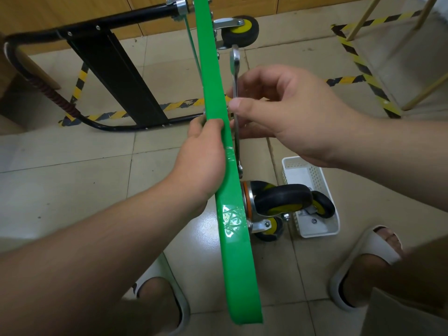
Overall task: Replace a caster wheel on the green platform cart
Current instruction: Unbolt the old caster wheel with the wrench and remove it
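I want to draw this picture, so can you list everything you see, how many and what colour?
cart deck: one, green, on edge, middle
handle: one, black, sticking out left
casters on cart: three, black with yellow hubs, right of deck
loose caster: one, black-yellow, in basket
basket: one, white, floor right
wrench: one, silver, beside deck
striped tape: several strips, yellow-black, floor
slippers: two, white, bottom
left hand: gripping deck edge
right hand: fingers pinching wrench
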`<state>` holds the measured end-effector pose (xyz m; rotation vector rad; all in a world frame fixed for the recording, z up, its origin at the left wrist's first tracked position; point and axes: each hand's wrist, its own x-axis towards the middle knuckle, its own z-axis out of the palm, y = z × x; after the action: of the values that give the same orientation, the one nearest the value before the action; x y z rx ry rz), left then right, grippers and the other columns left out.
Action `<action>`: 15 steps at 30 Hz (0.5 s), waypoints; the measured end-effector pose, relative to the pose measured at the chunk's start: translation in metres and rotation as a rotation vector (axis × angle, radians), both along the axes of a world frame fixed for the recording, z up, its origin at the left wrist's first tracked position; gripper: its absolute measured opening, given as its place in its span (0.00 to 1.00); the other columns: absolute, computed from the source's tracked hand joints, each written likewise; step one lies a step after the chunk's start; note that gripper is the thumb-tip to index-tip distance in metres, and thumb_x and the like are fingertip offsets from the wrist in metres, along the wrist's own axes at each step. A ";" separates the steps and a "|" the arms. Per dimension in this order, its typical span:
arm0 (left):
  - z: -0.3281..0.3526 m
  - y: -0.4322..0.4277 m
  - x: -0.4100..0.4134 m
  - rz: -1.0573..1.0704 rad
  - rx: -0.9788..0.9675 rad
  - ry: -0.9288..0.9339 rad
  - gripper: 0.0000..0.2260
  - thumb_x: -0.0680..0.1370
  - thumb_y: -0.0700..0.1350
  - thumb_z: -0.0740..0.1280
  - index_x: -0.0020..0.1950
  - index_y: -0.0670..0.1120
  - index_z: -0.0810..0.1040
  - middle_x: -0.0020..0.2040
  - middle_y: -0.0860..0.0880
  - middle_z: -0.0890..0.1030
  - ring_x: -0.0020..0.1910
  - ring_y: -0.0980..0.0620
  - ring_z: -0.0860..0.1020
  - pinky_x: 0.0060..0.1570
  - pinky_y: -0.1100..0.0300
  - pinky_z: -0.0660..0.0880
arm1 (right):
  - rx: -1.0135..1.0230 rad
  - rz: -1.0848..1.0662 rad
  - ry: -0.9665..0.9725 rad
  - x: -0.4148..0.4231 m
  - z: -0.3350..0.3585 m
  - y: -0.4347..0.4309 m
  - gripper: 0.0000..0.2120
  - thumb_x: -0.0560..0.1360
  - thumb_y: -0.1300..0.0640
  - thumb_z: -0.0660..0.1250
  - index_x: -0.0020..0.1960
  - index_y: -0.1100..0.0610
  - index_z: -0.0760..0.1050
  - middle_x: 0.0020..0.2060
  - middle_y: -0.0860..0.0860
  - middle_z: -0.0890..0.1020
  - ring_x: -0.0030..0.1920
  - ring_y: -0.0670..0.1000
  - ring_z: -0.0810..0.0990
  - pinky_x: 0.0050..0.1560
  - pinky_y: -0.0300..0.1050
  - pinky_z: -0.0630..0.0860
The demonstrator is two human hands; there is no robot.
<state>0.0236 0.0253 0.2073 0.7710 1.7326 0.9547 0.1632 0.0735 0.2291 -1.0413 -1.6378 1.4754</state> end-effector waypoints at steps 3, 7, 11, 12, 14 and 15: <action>0.001 -0.001 0.001 0.003 0.014 -0.007 0.20 0.77 0.57 0.58 0.67 0.54 0.73 0.52 0.44 0.82 0.51 0.42 0.82 0.53 0.44 0.80 | 0.110 0.069 0.012 0.005 0.002 -0.009 0.05 0.77 0.62 0.70 0.53 0.58 0.78 0.53 0.64 0.82 0.52 0.62 0.84 0.52 0.55 0.84; 0.001 -0.001 0.000 -0.008 0.015 -0.014 0.26 0.73 0.58 0.57 0.68 0.50 0.73 0.47 0.46 0.81 0.48 0.43 0.81 0.50 0.48 0.78 | 0.285 0.160 -0.060 0.016 0.003 -0.019 0.08 0.76 0.61 0.72 0.54 0.61 0.78 0.51 0.62 0.82 0.52 0.61 0.83 0.55 0.58 0.81; -0.002 0.000 -0.005 -0.075 0.012 0.038 0.18 0.82 0.53 0.58 0.70 0.50 0.72 0.50 0.47 0.81 0.47 0.48 0.80 0.43 0.56 0.76 | 0.377 0.267 -0.075 0.026 0.003 -0.033 0.09 0.76 0.64 0.72 0.54 0.65 0.78 0.48 0.58 0.81 0.52 0.56 0.82 0.56 0.55 0.81; -0.002 0.000 -0.005 -0.086 0.028 0.063 0.16 0.83 0.51 0.59 0.70 0.49 0.71 0.49 0.49 0.80 0.45 0.51 0.79 0.40 0.59 0.74 | 0.390 0.289 -0.076 0.028 0.002 -0.037 0.08 0.76 0.63 0.72 0.54 0.65 0.78 0.48 0.56 0.80 0.52 0.55 0.82 0.55 0.52 0.81; -0.002 0.001 -0.005 -0.105 0.048 0.111 0.15 0.84 0.47 0.59 0.70 0.49 0.70 0.44 0.53 0.75 0.40 0.55 0.75 0.33 0.61 0.71 | 0.478 0.315 -0.118 0.032 0.001 -0.043 0.09 0.76 0.60 0.72 0.53 0.64 0.79 0.47 0.55 0.79 0.51 0.54 0.81 0.53 0.48 0.81; -0.001 0.000 -0.003 -0.098 0.037 0.104 0.14 0.84 0.48 0.57 0.69 0.49 0.70 0.44 0.53 0.75 0.40 0.55 0.75 0.33 0.59 0.69 | 0.552 0.329 -0.157 0.033 0.000 -0.046 0.09 0.76 0.59 0.72 0.52 0.64 0.79 0.47 0.55 0.79 0.50 0.53 0.80 0.52 0.47 0.80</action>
<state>0.0204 0.0254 0.2067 0.9361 1.7530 0.8960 0.1963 0.0280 0.2294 -0.6059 -2.2414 1.0411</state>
